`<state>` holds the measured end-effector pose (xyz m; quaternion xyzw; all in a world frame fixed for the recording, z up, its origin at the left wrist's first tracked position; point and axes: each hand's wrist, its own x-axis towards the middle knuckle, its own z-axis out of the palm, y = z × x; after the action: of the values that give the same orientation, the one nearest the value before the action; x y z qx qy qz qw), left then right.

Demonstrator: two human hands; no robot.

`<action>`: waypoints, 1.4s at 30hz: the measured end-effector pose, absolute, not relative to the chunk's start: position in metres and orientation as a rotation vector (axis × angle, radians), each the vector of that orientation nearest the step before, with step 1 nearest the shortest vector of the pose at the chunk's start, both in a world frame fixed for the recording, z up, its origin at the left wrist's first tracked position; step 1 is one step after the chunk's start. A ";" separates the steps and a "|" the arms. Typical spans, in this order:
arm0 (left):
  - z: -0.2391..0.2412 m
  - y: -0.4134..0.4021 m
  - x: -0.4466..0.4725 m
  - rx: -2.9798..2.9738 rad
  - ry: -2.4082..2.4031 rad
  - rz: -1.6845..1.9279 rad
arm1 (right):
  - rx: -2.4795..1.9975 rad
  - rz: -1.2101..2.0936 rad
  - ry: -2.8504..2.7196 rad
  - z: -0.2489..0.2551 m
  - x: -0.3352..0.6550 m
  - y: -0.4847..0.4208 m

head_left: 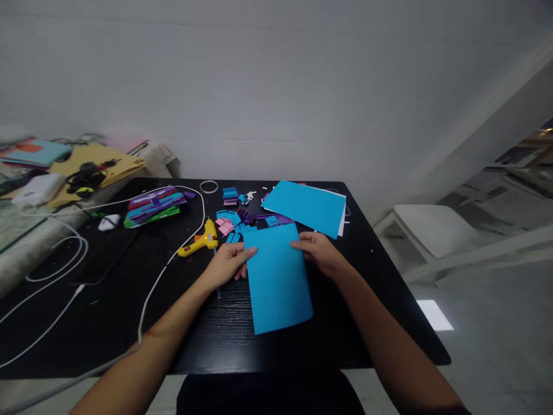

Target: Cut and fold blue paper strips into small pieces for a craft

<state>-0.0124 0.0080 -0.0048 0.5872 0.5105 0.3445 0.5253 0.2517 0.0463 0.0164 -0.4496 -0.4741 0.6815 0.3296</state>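
Note:
A sheet of blue paper (280,282) is held by its two side edges, raised a little over the black table. My left hand (231,262) pinches its left edge near the top, thumb on the front face. On the opposite edge my right hand (318,249) grips it the same way, fingers behind. Just left of my left hand lies a yellow glue gun (201,239) with a clear glue stick. Cut blue and pink paper pieces (227,222) are scattered beyond the sheet. Another blue sheet (306,206) rests on white paper at the back right.
Bundled coloured strips (155,204) lie at the back left beside a white mouse (109,222). A white cable (149,291) loops across the table (207,340) and over my left forearm. A white stool (427,230) stands at right.

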 end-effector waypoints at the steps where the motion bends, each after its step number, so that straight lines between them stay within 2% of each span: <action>1: -0.005 0.008 -0.013 1.410 1.221 0.821 | -1.177 1.786 -1.244 0.016 0.252 0.046; 19: -0.007 0.000 -0.004 1.414 1.064 0.681 | -1.301 1.717 -1.146 0.003 0.237 0.045; 27: 0.006 0.006 -0.012 1.393 0.923 1.006 | -1.353 1.710 -1.183 0.005 0.240 0.046; 42: 0.000 0.011 -0.017 1.292 0.846 1.015 | -1.386 1.725 -1.250 0.015 0.241 0.044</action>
<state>-0.0169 0.0112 0.0000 0.5578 0.3652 0.4384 0.6027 0.2412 0.0437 0.0151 -0.5210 -0.4699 0.6484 0.2954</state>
